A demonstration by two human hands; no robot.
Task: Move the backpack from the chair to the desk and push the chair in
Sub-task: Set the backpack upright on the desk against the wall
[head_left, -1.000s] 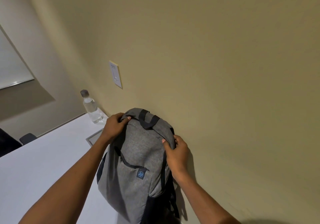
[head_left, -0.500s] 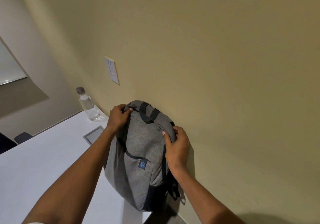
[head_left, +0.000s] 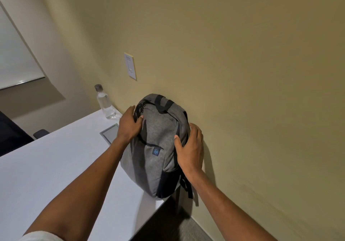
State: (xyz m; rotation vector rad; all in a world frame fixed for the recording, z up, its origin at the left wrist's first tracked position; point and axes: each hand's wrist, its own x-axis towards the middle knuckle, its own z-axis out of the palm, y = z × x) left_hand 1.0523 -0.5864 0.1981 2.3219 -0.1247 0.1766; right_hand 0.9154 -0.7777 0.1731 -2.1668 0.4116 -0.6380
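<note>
A grey backpack with black straps and a small blue logo patch stands upright on the white desk, at its near right corner, leaning against the beige wall. My left hand grips its upper left side by the zipper. On its right side, my right hand wraps around the edge, thumb on the front. The task's chair is not identifiable in view.
A clear water bottle stands by the wall behind the backpack. A grey cable hatch is set in the desk next to my left hand. A wall switch plate hangs above. A dark chair is at far left.
The backpack has settled lower onto the desk against the wall. Both hands have slid down from its top to its sides.
</note>
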